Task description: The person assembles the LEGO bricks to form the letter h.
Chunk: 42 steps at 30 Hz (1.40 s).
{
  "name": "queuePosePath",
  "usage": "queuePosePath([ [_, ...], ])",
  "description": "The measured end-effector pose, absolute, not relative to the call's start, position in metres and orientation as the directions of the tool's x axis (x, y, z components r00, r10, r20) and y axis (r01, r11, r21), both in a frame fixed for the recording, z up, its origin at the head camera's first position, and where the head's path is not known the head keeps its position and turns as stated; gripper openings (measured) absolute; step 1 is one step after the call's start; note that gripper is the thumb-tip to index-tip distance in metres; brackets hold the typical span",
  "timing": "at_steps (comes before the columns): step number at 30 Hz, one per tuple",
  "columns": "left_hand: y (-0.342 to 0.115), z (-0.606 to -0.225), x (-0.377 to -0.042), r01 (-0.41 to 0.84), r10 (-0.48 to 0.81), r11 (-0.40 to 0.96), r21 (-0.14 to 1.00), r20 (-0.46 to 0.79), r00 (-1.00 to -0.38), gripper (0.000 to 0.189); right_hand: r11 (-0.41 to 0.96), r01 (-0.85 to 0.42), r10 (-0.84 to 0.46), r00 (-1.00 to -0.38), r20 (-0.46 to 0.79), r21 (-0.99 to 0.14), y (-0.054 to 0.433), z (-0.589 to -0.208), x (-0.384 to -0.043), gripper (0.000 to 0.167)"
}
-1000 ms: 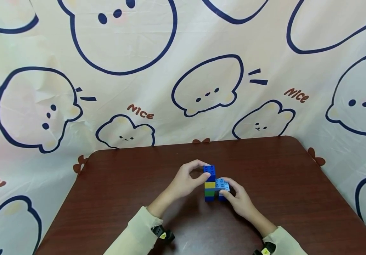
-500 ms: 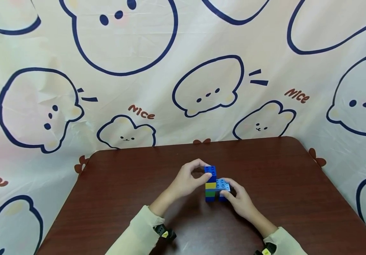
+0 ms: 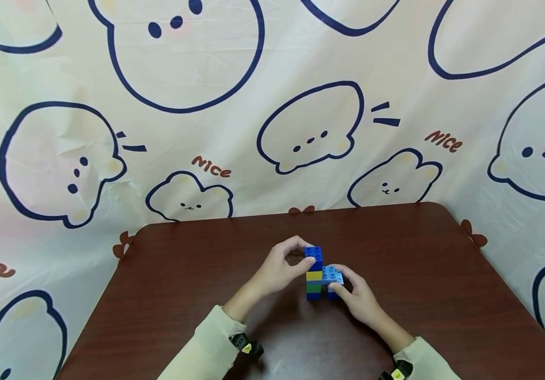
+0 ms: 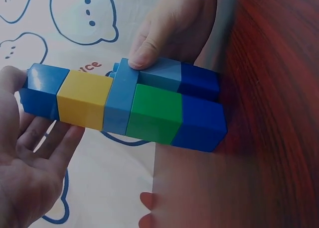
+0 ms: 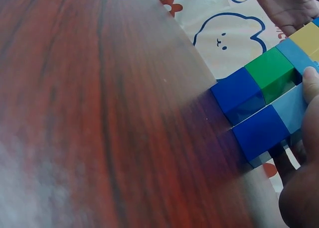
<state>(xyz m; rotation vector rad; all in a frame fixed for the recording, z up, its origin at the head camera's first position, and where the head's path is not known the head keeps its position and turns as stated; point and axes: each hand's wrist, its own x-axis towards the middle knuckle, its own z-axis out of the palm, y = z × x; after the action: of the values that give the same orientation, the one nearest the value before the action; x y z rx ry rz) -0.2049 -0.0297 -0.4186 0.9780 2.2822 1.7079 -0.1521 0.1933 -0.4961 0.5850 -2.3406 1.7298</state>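
Note:
A toy brick structure stands upright on the table. Its taller column has a blue brick [image 3: 314,252] on top, then a yellow brick [image 4: 83,99], a light blue plate-like brick [image 4: 121,98], a green brick [image 4: 155,109] and a dark blue brick [image 4: 202,122] at the bottom. The light blue piece bridges to a shorter leg, light blue above a dark blue brick [image 5: 261,133]. My left hand [image 3: 278,268] pinches the top blue brick between thumb and fingers. On the other side, my right hand [image 3: 361,300] grips the light blue part, its thumb on the near face.
The brown wooden table [image 3: 196,274] extends on all sides of the bricks. Behind it hangs a pale cloth [image 3: 234,132] with cartoon outlines, meeting the far edge. Black straps with small devices sit at both wrists, over light sleeves [image 3: 206,343].
Both hands keep their hold and the bricks stay in the same arrangement. Only a very slight shift of the whole view shows.

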Motion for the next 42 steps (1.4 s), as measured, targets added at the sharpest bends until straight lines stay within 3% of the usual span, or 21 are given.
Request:
queuePosePath([
  [10, -0.027, -0.401, -0.185, 0.416, 0.508, 0.117, 0.902, 0.306, -0.805, 0.017, 0.255, -0.409, -0.213, -0.908, 0.362, -0.876, 0.194, -0.496, -0.152, 0.033],
  [19, -0.023, -0.417, -0.18, 0.418, 0.454, 0.042, 0.907, 0.356, -0.817, 0.027, 0.268, -0.414, -0.217, -0.906, 0.365, -0.87, 0.195, -0.496, -0.153, 0.033],
  [26, -0.025, -0.454, -0.194, 0.419, 0.454, 0.069, 0.905, 0.345, -0.821, 0.037, 0.265, -0.414, -0.219, -0.905, 0.364, -0.871, 0.195, -0.496, -0.152, 0.032],
  [33, -0.029, -0.466, -0.193, 0.405, 0.457, 0.09, 0.91, 0.324, -0.828, 0.038, 0.279, -0.426, -0.225, -0.9, 0.373, -0.861, 0.195, -0.495, -0.151, 0.033],
  [42, -0.029, -0.473, -0.191, 0.388, 0.447, 0.129, 0.912, 0.296, -0.844, 0.037, 0.325, -0.405, -0.211, -0.912, 0.352, -0.854, 0.203, -0.527, -0.165, 0.037],
])
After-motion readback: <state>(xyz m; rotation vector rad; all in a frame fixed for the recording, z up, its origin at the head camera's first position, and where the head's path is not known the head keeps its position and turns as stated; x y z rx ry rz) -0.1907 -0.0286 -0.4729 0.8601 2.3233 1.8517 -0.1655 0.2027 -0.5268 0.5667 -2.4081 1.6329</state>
